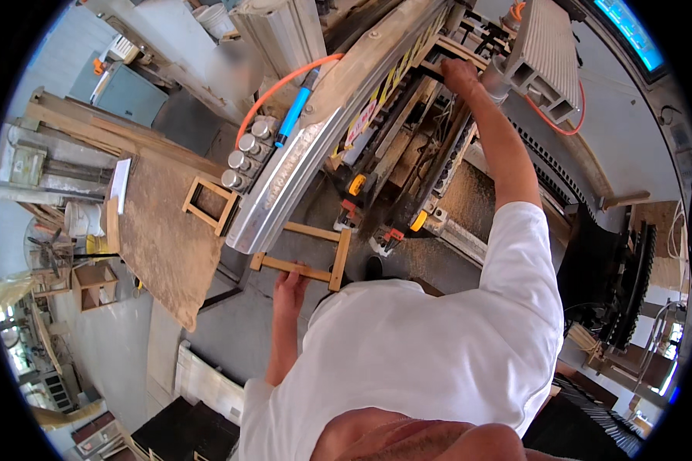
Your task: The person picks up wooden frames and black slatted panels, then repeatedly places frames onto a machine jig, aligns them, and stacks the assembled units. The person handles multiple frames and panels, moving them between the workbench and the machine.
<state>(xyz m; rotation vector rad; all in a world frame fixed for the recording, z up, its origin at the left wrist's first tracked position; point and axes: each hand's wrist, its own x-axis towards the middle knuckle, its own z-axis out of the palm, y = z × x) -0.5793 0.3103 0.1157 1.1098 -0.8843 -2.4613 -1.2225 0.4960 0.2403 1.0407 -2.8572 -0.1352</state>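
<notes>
Reaching two ways at once: the left hand [288, 286] sits low at about 7 o'clock from the picture's middle, the right hand [459, 74] stretched far out toward 1 o'clock into the machine.

Left hand: fingers closed over the near rail of a small wooden frame [307, 256], thumb side hidden under the wood. The frame is an open, three-sided piece of light timber. Its held rail runs roughly 9-to-3 with a slight tilt, and a side rail stands off it toward 12 o'clock on the right end. It hangs or rests just below the lower tip of the long grey machine beam [300, 169]; whether wood and beam touch cannot be told.

Right hand: curled down over a wooden slat [460, 48] at the far end of the machine bed, beside the ribbed grey housing [542, 54]. The fingers look wrapped on the slat, but the hold is seen from behind, so how firm it is cannot be told.

Key relation: the frame lies directly at the left hand, well apart from the right; the right arm spans the whole bed along the 7-to-1 line that the beam also follows.

Around: a second finished frame [207, 204] lies on the dusty board [169, 246] at 9 o'clock, and an orange hose [277, 86] arcs over the beam.
</notes>
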